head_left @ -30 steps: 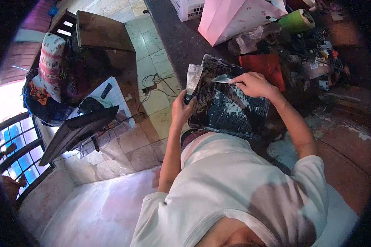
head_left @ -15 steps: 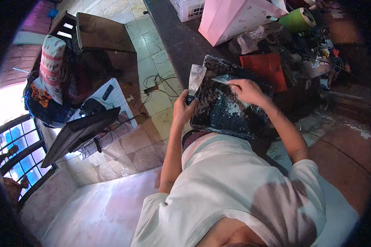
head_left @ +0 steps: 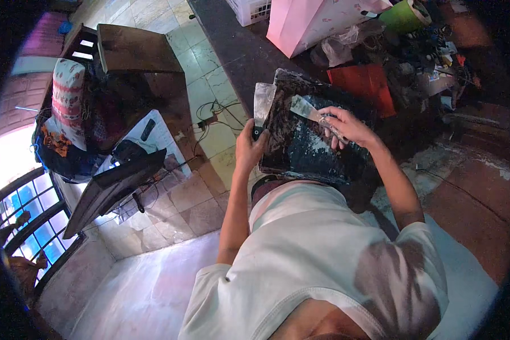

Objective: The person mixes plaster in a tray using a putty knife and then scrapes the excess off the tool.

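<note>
My left hand (head_left: 249,144) is closed on the black handle of a putty knife (head_left: 264,107) with a wide, smeared blade pointing up, at the left edge of a dark, flat, scuffed piece (head_left: 303,156) with flaky light patches. Whether those fingers also grip the piece is hidden. My right hand (head_left: 343,127) is closed on a second scraper (head_left: 306,106), its pale blade lying over the upper left of the dark piece, angled toward the upper left. The piece sits in front of my body, at the edge of a dark table (head_left: 226,45).
A pink bag (head_left: 306,25), a white basket (head_left: 246,8), a red folder (head_left: 368,90), a green roll (head_left: 405,17) and jumbled items cover the table's right. At left stand a wooden cabinet (head_left: 130,48), a screen (head_left: 110,187) and a bundle (head_left: 65,96). Cables (head_left: 209,113) lie on the tiles.
My right hand has turned, so more of the scraper's handle and my curled fingers show; its blade sits higher up. My left hand is slightly further left. The whole view has shifted a little.
</note>
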Motion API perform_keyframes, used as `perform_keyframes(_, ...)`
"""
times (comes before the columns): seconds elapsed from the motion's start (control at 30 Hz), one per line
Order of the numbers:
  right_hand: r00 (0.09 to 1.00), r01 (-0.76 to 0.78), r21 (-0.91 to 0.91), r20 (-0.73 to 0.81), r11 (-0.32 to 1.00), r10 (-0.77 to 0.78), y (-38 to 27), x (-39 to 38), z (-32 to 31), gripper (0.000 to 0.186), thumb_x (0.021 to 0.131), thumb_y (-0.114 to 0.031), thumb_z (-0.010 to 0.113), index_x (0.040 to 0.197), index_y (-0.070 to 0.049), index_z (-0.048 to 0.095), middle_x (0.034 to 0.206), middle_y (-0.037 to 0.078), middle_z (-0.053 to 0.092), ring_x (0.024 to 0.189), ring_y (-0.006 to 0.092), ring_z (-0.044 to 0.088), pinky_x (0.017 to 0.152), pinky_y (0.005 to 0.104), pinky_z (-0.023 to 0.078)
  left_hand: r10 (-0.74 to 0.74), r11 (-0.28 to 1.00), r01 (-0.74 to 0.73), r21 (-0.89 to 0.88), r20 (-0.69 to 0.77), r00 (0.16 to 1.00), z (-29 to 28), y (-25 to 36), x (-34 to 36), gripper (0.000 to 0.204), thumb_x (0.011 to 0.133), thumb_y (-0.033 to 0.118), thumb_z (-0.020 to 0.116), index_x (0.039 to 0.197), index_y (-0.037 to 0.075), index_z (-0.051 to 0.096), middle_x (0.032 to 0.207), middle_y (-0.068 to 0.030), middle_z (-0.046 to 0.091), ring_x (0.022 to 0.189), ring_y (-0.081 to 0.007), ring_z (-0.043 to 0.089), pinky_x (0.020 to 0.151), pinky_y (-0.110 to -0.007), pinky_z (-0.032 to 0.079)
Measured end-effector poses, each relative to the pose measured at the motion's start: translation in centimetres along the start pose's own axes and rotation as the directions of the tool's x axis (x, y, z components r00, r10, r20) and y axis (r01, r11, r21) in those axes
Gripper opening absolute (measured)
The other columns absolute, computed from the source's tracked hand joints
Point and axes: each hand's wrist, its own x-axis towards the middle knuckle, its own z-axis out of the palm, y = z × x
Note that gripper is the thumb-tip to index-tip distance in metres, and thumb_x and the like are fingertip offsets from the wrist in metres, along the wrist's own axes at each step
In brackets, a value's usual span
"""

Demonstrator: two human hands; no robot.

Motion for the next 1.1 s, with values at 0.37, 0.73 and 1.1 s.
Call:
perform_keyframes(0.37, 0.851, 0.129, -0.927, -0.078, 0.351, -0.519, -1.4, 1.6, 1.5, 0.027, 0.076, -0.011, 0.061, 0.102, -0.007, 0.063, 0.083, 0.02, 0.063, 0.079, 0.0362, 0.062, 0.069, 0.0437, 0.049, -0.024, 0.999, 0.019, 0.039, 0.127, 0.992, -0.7, 1.8, 0.3, 0.043, 0.083, 0.013, 0.064, 0.118, -0.005, 0.048, 0.099, -0.009, 0.061, 0.087, -0.0129, 0.055, 0.079, -0.026, 0.043)
perform_keyframes(0.73, 0.922, 0.246, -0.959, 0.276, -0.142, -0.271, -8.0, 7.6, 3.6, 0.009, 0.064, -0.009, 0.063, 0.069, -0.002, 0.065, 0.077, 0.016, 0.066, 0.075, 0.0312, 0.065, 0.063, 0.0427, 0.052, 0.079, 0.991, -0.076, 0.109, -0.026, 0.997, -0.5, 1.0, 0.3, 0.047, 0.077, 0.018, 0.064, 0.117, -0.003, 0.05, 0.086, -0.0149, 0.062, 0.075, -0.0202, 0.059, 0.072, -0.032, 0.046)
perform_keyframes(1.1, 0.756, 0.107, -0.891, 0.362, 0.442, 0.546, -13.3, 12.9, -3.0, 0.036, 0.088, -0.029, 0.057, 0.116, -0.008, 0.059, 0.074, 0.003, 0.065, 0.058, 0.0107, 0.056, 0.053, 0.0278, 0.046, 0.057, 0.998, -0.058, -0.021, -0.05, 0.997, -0.8, -0.3, 1.4, 0.042, 0.076, 0.025, 0.066, 0.106, -0.001, 0.054, 0.075, -0.0145, 0.06, 0.067, -0.0252, 0.057, 0.064, -0.036, 0.044)
